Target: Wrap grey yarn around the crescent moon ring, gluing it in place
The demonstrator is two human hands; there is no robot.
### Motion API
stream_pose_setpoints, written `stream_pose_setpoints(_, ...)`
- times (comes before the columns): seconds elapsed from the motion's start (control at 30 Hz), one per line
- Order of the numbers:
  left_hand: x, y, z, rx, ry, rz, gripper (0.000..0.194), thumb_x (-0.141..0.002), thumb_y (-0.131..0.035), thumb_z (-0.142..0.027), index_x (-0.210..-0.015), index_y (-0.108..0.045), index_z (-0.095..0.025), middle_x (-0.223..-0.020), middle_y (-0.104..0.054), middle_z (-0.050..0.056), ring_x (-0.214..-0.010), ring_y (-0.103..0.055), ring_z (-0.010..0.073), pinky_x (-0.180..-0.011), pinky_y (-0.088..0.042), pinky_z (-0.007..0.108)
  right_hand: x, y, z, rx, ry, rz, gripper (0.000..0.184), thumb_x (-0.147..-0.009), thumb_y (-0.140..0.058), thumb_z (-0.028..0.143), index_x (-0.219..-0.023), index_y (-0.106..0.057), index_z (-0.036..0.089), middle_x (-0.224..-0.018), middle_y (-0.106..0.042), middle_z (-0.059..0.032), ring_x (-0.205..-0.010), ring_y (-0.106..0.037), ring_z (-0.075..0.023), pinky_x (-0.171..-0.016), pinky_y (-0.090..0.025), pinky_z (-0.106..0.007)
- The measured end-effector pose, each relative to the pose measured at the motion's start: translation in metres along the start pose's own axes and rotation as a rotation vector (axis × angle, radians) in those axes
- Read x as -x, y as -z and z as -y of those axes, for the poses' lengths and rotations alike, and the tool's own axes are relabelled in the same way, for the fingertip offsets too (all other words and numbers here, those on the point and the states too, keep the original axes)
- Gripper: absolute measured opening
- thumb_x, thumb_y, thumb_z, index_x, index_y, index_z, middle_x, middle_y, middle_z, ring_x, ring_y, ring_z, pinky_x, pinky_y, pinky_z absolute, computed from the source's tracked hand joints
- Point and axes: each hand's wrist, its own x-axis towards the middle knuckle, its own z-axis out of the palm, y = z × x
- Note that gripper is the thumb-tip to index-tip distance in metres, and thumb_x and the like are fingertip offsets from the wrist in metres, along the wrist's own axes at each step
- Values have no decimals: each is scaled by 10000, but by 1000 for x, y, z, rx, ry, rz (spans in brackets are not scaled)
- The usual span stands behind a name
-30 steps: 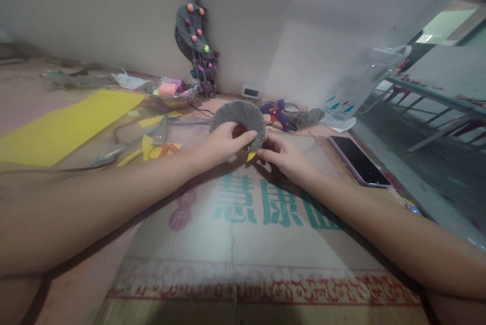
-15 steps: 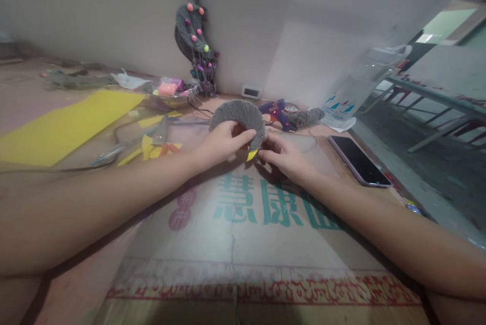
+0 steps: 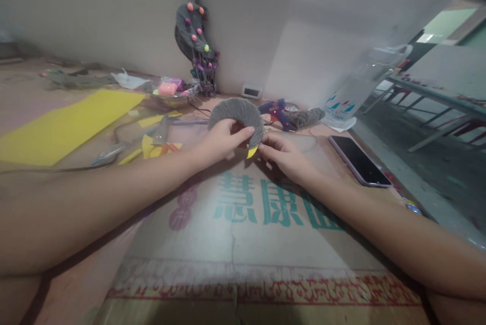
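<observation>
A crescent wound in grey yarn (image 3: pixel 238 108), with a bare yellow tip (image 3: pixel 252 152) at its lower right end, is held up over the cardboard. My left hand (image 3: pixel 228 138) is closed around its inner curve, thumb on the near face and the other fingers mostly hidden. At the crescent's right edge, beside the yellow tip, my right hand (image 3: pixel 280 155) pinches thumb and fingers together. A thin strand runs from the loose grey yarn (image 3: pixel 308 119) toward that hand; the part between the fingertips is too small to see clearly.
Printed cardboard (image 3: pixel 182 254) covers the table. A phone (image 3: pixel 359 161) and a clear bottle (image 3: pixel 353 87) stand right. Behind are a glue gun (image 3: pixel 279 112) and a small white display (image 3: pixel 251 91). A beaded grey moon (image 3: pixel 190 31) leans on the wall. Yellow sheet (image 3: pixel 72 125) lies left.
The crescent has risen and shifted slightly left with my left hand. My right fingertips have drawn closer together at its edge, and more of the yellow tip shows.
</observation>
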Motion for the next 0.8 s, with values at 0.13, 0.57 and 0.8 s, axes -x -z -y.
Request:
stream_pose_setpoints(0.13,-1,1,-1,29,10,-26,291,-887,-625,-419,-792,-642,-145,-735,-665,36,-693,-607,164,-688,-465,275,-1,0,1,-13,66,-25,209,-814,-658,338,-961,-605,199,-824,-572,23,-593,-424,-94,-533,-354,-249)
stream_pose_setpoints(0.57,-9,3,3,34,90,-110,311,-883,-601,-350,-618,-571,-191,-605,-613,23,-604,-566,152,-631,-457,266,-19,29,-12,79,269,-505,108,-835,-569,282,-925,-513,262,-645,-470,56,-521,-405,-122,-494,-322,-261)
stream_pose_setpoints(0.8,-9,3,6,18,82,-96,335,-889,-610,-396,-630,-588,-184,-625,-623,23,-611,-570,154,-627,-444,272,-8,13,-1,101,165,-339,51,-887,-567,269,-917,-573,229,-597,-565,53,-509,-458,-113,-497,-351,-248)
